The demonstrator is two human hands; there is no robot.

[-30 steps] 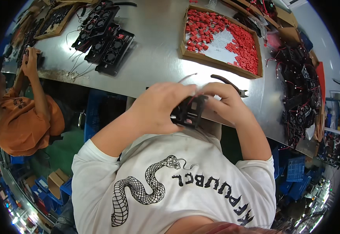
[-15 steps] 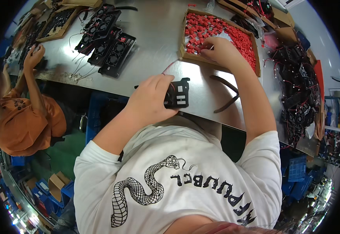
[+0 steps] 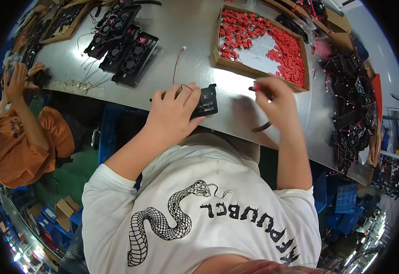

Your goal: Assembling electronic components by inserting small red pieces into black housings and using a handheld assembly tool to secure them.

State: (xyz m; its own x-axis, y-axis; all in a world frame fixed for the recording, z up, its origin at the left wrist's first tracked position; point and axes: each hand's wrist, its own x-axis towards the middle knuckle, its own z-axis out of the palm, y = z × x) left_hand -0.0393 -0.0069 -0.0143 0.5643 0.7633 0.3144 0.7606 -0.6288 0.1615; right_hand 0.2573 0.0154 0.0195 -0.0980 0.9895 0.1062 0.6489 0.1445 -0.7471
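My left hand (image 3: 174, 109) is closed over a black plastic fan housing (image 3: 209, 101) near the bench's front edge, hiding most of it. The housing's slotted right end shows past my fingers. A thin red cable (image 3: 176, 66) with a small white plug runs from under the hand away across the bench. My right hand (image 3: 277, 102) is raised right of the housing, pinching a small red connector (image 3: 257, 86) with a dark end. Beyond it stands a shallow cardboard box (image 3: 254, 73) of small red connectors (image 3: 243, 27), bare paper showing in its middle.
Several black twin-fan units (image 3: 131, 57) with loose wires lie at the back left. A dark curved strip (image 3: 262, 127) lies below my right hand. Black wired parts (image 3: 350, 105) are heaped at the right. A person in orange (image 3: 26, 137) works at the far left.
My right hand has come out of the box toward me, bringing a red connector. The housing has tilted and shifted slightly left under my left hand. The cable now points straighter away.
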